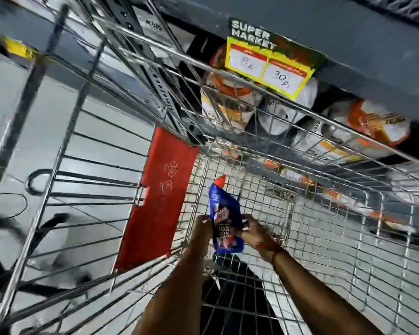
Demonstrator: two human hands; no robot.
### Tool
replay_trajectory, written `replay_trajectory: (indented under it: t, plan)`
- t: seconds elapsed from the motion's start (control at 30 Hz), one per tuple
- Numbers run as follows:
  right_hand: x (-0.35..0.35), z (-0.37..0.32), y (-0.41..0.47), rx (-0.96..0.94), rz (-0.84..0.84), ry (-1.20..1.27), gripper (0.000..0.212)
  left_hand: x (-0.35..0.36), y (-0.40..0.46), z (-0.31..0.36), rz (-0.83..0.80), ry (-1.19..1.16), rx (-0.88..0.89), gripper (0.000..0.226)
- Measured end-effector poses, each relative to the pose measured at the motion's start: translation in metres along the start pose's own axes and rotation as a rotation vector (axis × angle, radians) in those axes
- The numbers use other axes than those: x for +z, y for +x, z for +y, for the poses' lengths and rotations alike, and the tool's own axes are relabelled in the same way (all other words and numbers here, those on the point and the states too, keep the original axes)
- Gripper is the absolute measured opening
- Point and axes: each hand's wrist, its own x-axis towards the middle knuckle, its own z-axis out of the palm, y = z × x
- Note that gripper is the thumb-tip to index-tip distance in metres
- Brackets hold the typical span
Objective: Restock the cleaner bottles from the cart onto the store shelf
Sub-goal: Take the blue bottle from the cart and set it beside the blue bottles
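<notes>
A blue cleaner bottle [224, 213] with a red cap stands upright inside the wire cart [324, 238]. Both hands hold it. My left hand [203, 228] grips its left side and my right hand [254, 229] grips its right side, a ring on one finger and a red thread at the wrist. Beyond the cart's far rim runs the grey store shelf [336, 39] with a yellow price tag [269, 66]. Orange-and-white bottles [225, 102] stand in a row beneath it, seen through the cart's wires.
A red plastic flap [160, 197] hangs on the cart's folded child seat at left. The cart's wire walls enclose my hands on all sides. Grey tiled floor [34, 131] lies to the left, with a black cable loop. A perforated shelf upright [155, 76] rises behind the cart.
</notes>
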Motion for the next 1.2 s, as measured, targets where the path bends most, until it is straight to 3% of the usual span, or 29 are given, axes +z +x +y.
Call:
replay_trajectory:
  t: [0.13,0.37,0.4,0.5,0.6,0.67,0.7,0.8,0.87,1.2]
  plan:
    - [0.001,-0.007,-0.013,0.042,0.026,0.029,0.044,-0.002,-0.015,0.002,0.013,-0.105,-0.008,0.027]
    - [-0.037,-0.046,-0.073,-0.077,0.121,0.043,0.035,-0.01,-0.085,0.037,-0.221,-0.154,0.089,0.038]
    - [-0.042,-0.051,-0.084,-0.099,0.141,0.072,0.032,-0.011,-0.101,0.047,-0.252,-0.166,0.135,0.041]
    - [-0.053,-0.078,-0.129,-0.164,0.173,0.189,0.033,-0.025,-0.159,0.076,-0.322,-0.169,0.303,0.022]
    - [-0.063,-0.121,-0.181,-0.279,0.181,0.218,0.065,-0.042,-0.213,0.104,-0.34,-0.153,0.478,0.026]
    - [-0.066,-0.151,-0.221,-0.38,0.178,0.269,0.075,-0.057,-0.253,0.122,-0.346,-0.18,0.586,0.018]
    - [-0.065,-0.17,-0.245,-0.451,0.184,0.283,0.071,-0.068,-0.28,0.133,-0.371,-0.192,0.663,0.01]
    - [-0.064,-0.213,-0.295,-0.664,0.231,0.385,0.041,-0.092,-0.336,0.165,-0.407,-0.247,0.883,0.03]
    - [-0.061,-0.251,-0.335,-0.793,0.236,0.453,0.035,-0.115,-0.384,0.187,-0.4,-0.219,1.036,0.034]
    - [-0.086,-0.424,-0.509,-1.271,0.31,0.556,0.043,-0.183,-0.614,0.297,-0.433,-0.166,1.504,0.026]
